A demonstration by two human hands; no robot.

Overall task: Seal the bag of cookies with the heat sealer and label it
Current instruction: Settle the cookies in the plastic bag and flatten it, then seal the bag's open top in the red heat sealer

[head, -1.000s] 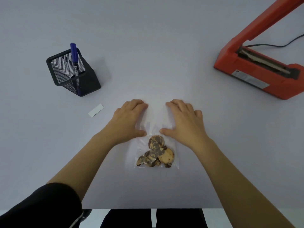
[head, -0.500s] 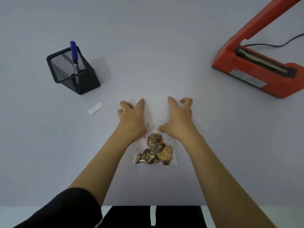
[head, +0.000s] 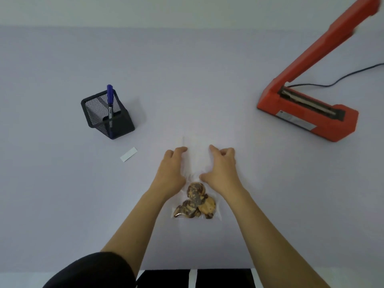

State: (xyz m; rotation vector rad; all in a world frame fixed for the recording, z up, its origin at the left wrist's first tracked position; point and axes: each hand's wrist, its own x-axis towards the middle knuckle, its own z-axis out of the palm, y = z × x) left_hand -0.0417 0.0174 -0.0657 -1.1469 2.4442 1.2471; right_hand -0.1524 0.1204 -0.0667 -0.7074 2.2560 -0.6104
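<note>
Clear bag (head: 196, 161) top barely discerned under left hand (head: 171, 170), right hand (head: 222, 170); fingers curled, grip not determinable; cookies (head: 196, 203) bunched at bottom.

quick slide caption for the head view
Left hand and right hand grip the upper sides of the cookie bag; heat sealer open at right.

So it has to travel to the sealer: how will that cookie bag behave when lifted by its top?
Probably floppy: the clear bag wrinkles between the left hand and right hand. Likely bottom-heavy, since the cookies sit bunched at one end. They may crack if squeezed.
</note>
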